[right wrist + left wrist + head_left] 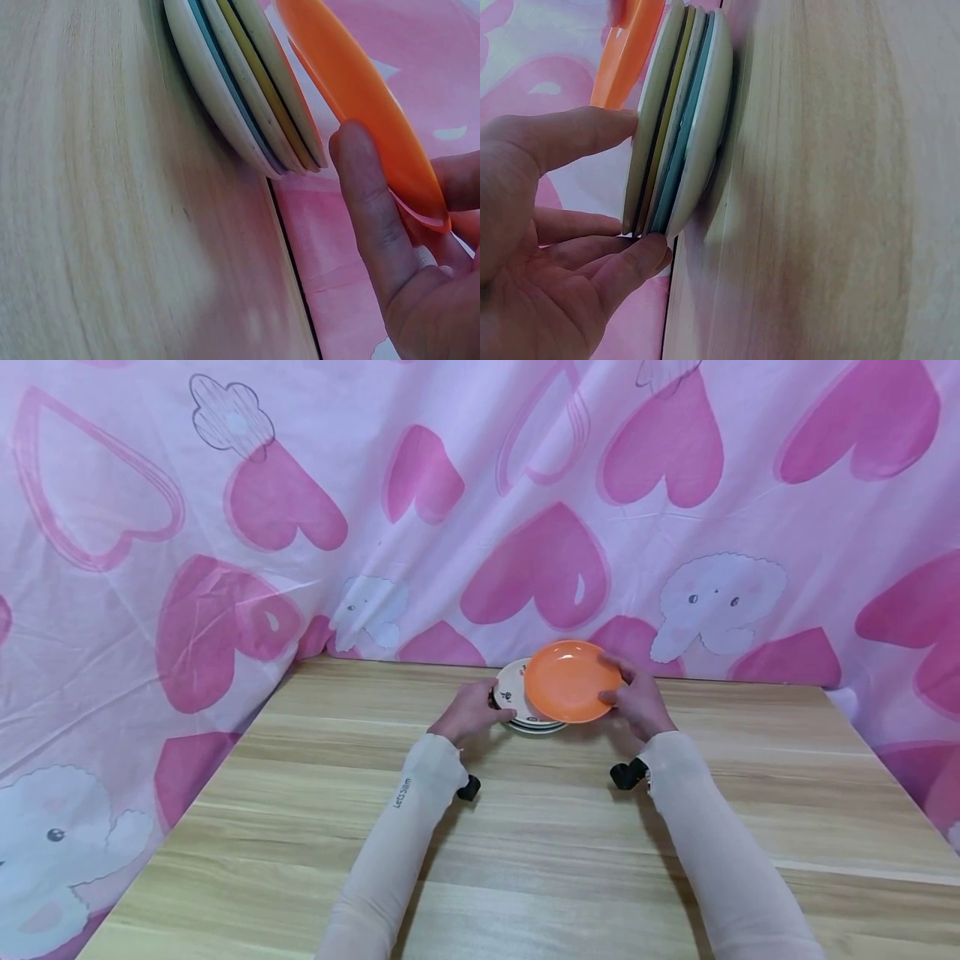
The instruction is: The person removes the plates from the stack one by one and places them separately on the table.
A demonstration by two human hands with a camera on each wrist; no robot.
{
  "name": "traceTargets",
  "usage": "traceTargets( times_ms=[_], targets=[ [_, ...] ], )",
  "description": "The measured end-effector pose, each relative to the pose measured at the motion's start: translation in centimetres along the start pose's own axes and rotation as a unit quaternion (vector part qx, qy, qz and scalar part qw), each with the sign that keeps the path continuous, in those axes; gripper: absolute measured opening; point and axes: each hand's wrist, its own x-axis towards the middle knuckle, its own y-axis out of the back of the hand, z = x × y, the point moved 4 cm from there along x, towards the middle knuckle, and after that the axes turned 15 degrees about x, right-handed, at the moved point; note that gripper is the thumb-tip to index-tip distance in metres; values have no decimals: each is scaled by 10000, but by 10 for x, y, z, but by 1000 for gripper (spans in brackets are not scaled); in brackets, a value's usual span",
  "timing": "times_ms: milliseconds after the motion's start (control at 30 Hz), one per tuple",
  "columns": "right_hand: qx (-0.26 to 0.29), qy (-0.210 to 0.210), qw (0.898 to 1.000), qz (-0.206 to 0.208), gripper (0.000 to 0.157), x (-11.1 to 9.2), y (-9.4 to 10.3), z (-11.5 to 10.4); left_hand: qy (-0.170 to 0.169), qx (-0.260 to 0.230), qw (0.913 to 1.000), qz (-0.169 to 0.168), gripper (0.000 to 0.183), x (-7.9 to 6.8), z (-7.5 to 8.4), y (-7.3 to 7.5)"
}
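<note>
My right hand (637, 697) pinches the right rim of a round orange plate (570, 681), raised and tilted above a stack of plates (513, 692). In the right wrist view, a gap separates the orange plate (367, 82) from the stack. A cream plate with small dark drawings tops the stack, and yellow and teal rims show between pale ones in the left wrist view. My left hand (471, 710) holds the stack's left edge. Its thumb (592, 135) lies on the top rim while the fingers (634, 266) sit against the side.
The stack stands on a wood-grain table (525, 860), close to its back edge. Behind and to the left hangs a pink curtain (420, 552) printed with hearts and white cartoon animals. A black wrist camera (628, 774) sits under the right wrist, another (468, 787) under the left.
</note>
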Motion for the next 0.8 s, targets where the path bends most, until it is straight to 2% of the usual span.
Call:
traceTargets(
  times_ms=[300, 533, 800],
  targets=[
    [-170, 101, 9998, -37, 74, -1, 4, 1, 130, -35, 9999, -99, 40, 0, 0, 0],
    [-145, 130, 9997, -149, 76, -2, 7, 0, -46, 117, 9999, -4, 37, 0, 1, 0],
    [-224, 48, 9997, -132, 77, 0, 13, 1, -101, 234, 9997, 43, 34, 2, 1, 1]
  ],
)
